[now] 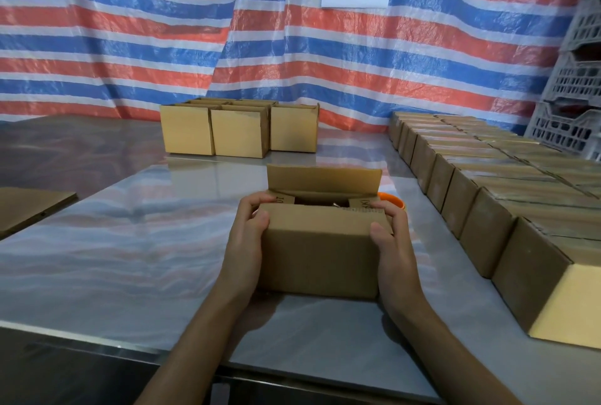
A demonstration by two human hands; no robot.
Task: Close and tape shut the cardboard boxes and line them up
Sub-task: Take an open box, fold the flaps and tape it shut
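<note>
A small brown cardboard box [318, 258] stands on the steel table [130, 242] in front of me. Its far flap stands upright, its two short side flaps are folded in, and the near flap is partly raised. My left hand [248, 235] grips the box's left end, fingers over the left side flap. My right hand [392, 238] grips the right end, fingers on the right side flap. An orange tape roll [392, 199] peeks out just behind the box at its right.
Several open boxes [239, 126] are grouped at the back centre. A long row of taped boxes [487, 189] runs along the right side. A flat cardboard sheet [29, 206] lies at the left edge. Grey plastic crates [575, 95] are stacked at far right.
</note>
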